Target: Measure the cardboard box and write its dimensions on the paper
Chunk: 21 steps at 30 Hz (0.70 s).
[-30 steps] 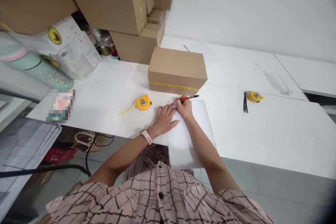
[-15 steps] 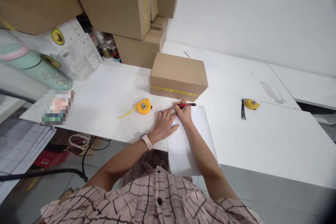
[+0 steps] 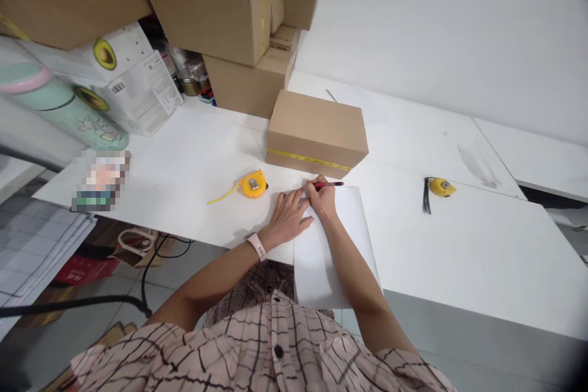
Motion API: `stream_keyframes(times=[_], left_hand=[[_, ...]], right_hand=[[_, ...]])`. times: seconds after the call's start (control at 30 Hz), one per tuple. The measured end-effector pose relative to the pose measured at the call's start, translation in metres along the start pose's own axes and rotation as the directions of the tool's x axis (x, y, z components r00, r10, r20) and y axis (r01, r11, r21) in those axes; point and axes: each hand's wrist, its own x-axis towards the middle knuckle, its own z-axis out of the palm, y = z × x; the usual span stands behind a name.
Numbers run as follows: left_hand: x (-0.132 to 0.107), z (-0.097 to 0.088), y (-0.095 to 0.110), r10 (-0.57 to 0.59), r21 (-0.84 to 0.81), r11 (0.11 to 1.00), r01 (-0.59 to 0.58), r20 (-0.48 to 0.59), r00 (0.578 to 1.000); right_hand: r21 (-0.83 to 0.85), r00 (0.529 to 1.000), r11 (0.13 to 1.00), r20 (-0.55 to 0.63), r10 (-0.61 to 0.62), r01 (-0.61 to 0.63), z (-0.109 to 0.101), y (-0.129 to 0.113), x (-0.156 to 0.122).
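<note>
My right hand [image 3: 323,199] is closed around a red pen [image 3: 329,184], its tip at the top left corner of a white sheet [image 3: 349,226] that overhangs the table's near edge. My left hand [image 3: 288,217] lies flat with fingers spread, pressing the sheet's left edge; a pale watch is on that wrist. A yellow tape measure [image 3: 252,184] with its tape pulled out a little lies just left of my hands. A small brown cardboard box [image 3: 316,131] with a yellow tape across its front stands right behind the pen.
A second yellow tape measure [image 3: 440,187] with a black strap lies to the right on the white table [image 3: 459,245]. Large cardboard boxes [image 3: 220,6] are stacked at the back left, beside white avocado-print cartons [image 3: 133,82] and a green bottle [image 3: 68,113].
My hands keep their places on the sheet; the pen has tilted slightly lower. Only the camera has shifted a little, moving the scene right and down.
</note>
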Motion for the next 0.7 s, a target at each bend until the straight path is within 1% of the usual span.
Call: stream_keyframes(times=[0.37, 0.53, 0.7], left_hand=[[0.0, -0.0013, -0.0001, 0.002, -0.003, 1.0, -0.002, -0.002, 1.0], [-0.0002, -0.0017, 0.0004, -0.005, 0.002, 1.0, 0.005, 0.011, 1.0], [-0.0006, -0.0001, -0.0003, -0.005, 0.023, 1.0, 0.005, -0.003, 1.0]], right_hand=[[-0.031, 1.0, 0.999, 0.019, -0.006, 0.007, 0.0004, 0.0036, 0.001], [-0.049, 1.0, 0.999, 0.009, -0.008, 0.008, 0.0002, 0.004, 0.0013], [-0.052, 1.0, 0.999, 0.003, -0.011, 0.011, -0.0007, 0.0015, 0.001]])
